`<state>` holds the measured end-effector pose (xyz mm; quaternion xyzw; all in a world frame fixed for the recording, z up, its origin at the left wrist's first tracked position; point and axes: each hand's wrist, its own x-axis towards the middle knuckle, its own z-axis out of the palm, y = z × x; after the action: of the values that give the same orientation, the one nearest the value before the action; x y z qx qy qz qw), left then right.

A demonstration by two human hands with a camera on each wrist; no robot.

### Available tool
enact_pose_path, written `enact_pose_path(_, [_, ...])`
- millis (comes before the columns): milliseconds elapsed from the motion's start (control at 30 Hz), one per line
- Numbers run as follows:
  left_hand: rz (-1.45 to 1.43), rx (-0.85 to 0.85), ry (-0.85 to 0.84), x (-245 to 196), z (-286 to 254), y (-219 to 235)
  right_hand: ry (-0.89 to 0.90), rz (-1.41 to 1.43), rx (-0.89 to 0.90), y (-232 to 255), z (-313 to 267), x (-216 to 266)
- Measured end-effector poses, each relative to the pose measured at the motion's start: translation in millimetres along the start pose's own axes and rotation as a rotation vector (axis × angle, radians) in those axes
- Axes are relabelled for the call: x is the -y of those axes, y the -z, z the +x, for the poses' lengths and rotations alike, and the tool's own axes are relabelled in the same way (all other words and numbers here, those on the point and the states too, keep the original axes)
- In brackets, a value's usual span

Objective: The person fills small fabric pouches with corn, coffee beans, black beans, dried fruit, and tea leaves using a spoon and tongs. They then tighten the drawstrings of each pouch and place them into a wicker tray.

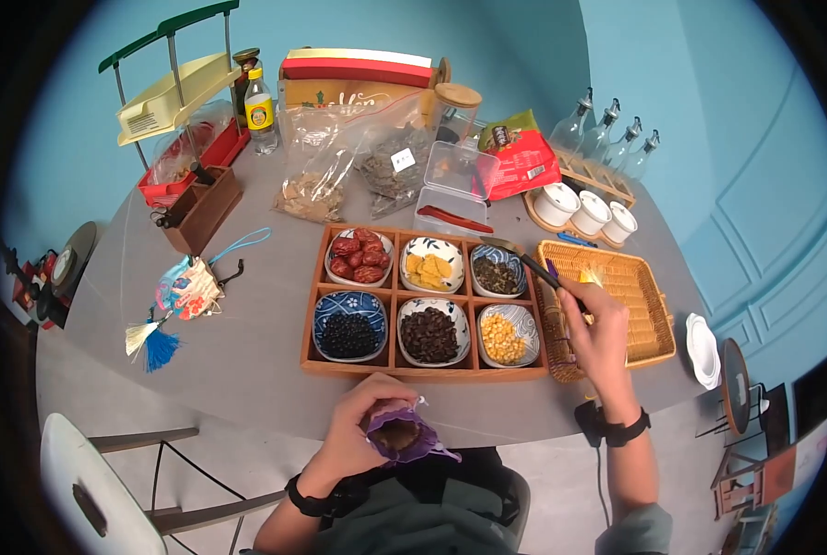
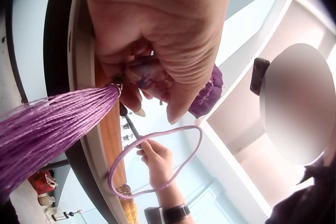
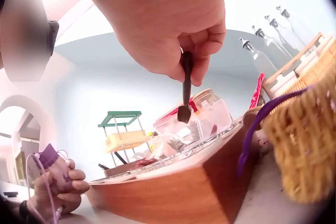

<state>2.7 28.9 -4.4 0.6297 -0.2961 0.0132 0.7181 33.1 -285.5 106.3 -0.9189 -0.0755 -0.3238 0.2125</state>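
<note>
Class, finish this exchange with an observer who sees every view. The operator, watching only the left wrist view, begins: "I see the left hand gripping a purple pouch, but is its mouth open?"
Observer: Yes, the head view shows the mouth of the pouch open and facing the head camera.
Operator: What does the wooden tray hold?
Observer: Six bowls, one in each compartment.
Operator: And where does the head of the spoon in the right hand appear?
Observer: In the head view it overlaps the bowl of dark dried leaves, in the tray's far right compartment.
</note>
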Motion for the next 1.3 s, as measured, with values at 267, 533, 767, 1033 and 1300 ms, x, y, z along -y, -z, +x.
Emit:
enact_pose_path(267, [0.046,0.008,-0.02,-0.2,0.3,2.2,0.105,-0.191,0.083,4.3,10.3,-36.3])
enact_pose_path(533, [0.048,0.007,-0.019,0.0,0.1,1.9,0.122,-0.304,0.21,5.9,14.2,-30.5])
enact_pose_path(767, [0.053,0.007,-0.024,0.3,0.0,1.9,0.15,-0.266,0.232,6.4,17.6,-25.9])
enact_pose_path(1033, [0.038,0.016,-0.016,-2.6,1.3,2.4,0.226,-0.171,0.114,14.8,31.7,-17.0])
enact_pose_path(1300, [0.037,0.011,-0.021,-2.7,1.1,2.2,0.318,-0.169,0.183,9.5,25.4,-6.2])
